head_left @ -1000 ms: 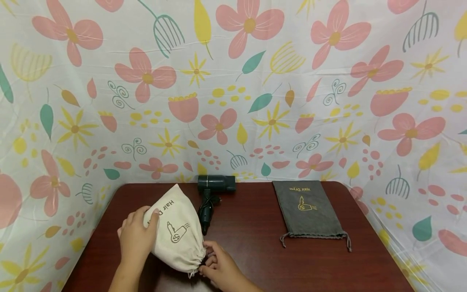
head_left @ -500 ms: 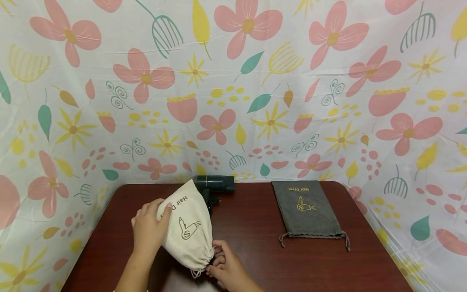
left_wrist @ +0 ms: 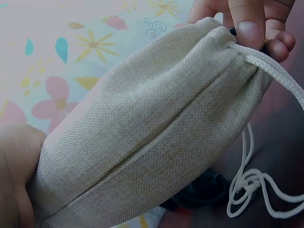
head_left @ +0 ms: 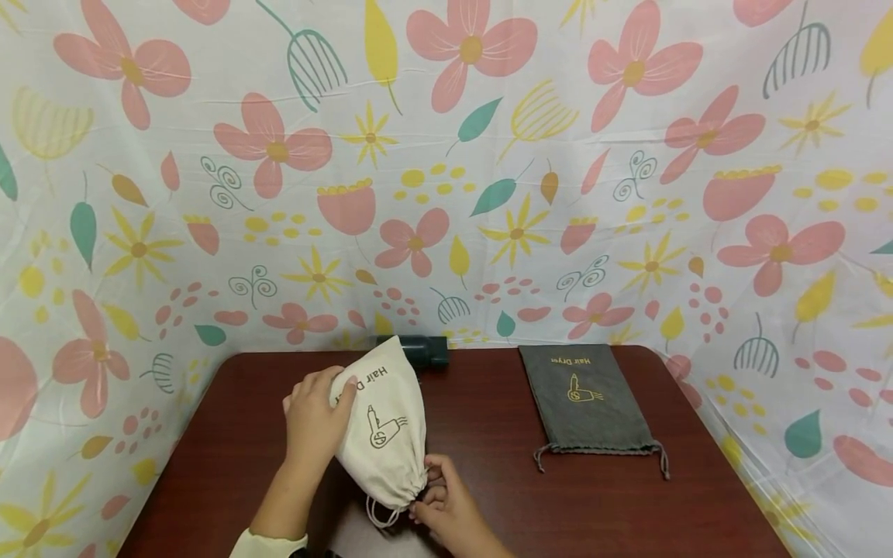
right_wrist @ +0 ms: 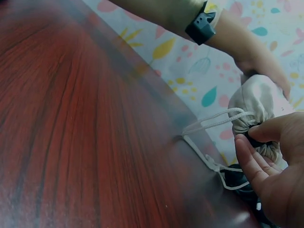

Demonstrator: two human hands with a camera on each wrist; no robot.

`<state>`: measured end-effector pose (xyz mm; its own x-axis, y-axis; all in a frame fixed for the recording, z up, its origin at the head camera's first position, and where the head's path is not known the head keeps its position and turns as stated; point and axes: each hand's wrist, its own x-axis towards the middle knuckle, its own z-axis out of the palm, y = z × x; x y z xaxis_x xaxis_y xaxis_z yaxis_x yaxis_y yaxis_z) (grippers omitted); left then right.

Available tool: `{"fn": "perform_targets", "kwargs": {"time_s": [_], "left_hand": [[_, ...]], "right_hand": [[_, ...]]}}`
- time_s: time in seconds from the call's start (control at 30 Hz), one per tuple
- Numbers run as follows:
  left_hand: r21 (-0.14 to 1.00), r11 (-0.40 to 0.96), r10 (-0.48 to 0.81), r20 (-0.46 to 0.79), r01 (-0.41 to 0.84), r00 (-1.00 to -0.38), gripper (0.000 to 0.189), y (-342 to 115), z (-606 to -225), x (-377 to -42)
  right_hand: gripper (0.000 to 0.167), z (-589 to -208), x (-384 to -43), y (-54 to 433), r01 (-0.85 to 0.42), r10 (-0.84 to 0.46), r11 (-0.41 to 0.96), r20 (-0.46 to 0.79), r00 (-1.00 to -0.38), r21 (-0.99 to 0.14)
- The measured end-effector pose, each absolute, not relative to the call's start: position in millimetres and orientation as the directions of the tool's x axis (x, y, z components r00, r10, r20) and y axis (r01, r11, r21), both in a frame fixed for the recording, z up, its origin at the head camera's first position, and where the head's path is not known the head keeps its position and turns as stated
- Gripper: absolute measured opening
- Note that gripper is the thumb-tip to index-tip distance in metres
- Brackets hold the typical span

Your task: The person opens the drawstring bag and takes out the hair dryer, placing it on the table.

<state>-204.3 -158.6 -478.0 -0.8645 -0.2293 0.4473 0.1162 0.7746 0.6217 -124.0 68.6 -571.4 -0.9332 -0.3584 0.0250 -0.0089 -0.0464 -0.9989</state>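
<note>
My left hand grips the left side of a cream cloth drawstring bag, which looks filled out and is tilted over the table. Dark lettering reading "Hair Dryer", partly under the thumb, and a dryer drawing face up. Its gathered mouth points toward my right hand, whose thumb and fingers pinch at a dark end showing in the opening; the rest of that dark thing is hidden in the bag. A loop of white cord hangs from the mouth.
Behind the bag, a dark teal hair dryer lies at the table's back edge, partly covered. To the right lies a flat grey drawstring bag with gold print. A floral curtain surrounds the dark red table.
Both hands have carried the cream bag to the right, and it now hides the hair dryer's handle and cord. The white cord loop hangs out further. The grey bag stays put.
</note>
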Motion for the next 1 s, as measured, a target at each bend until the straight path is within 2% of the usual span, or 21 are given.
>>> {"fn": "perform_targets", "kwargs": {"time_s": [0.33,0.67,1.0], "left_hand": [[0.615,0.771,-0.153,0.429,0.164,-0.890,0.036,-136.8,-474.0,-220.5],[0.604,0.759,-0.098,0.476,0.244,-0.874,0.031,-116.7,-481.4,-233.6],[0.601,0.752,-0.028,0.441,0.271,-0.897,0.033,-99.8,-492.3,-248.4]], "right_hand": [[0.064,-573.0,-123.8,79.3,0.025,-0.308,-0.045,-0.010,-0.951,-0.999],[0.064,-570.4,-122.0,86.3,0.072,-0.263,-0.053,-0.056,-0.963,-0.996],[0.066,-573.4,-119.9,94.8,0.117,-0.216,-0.047,-0.105,-0.971,-0.992]]}}
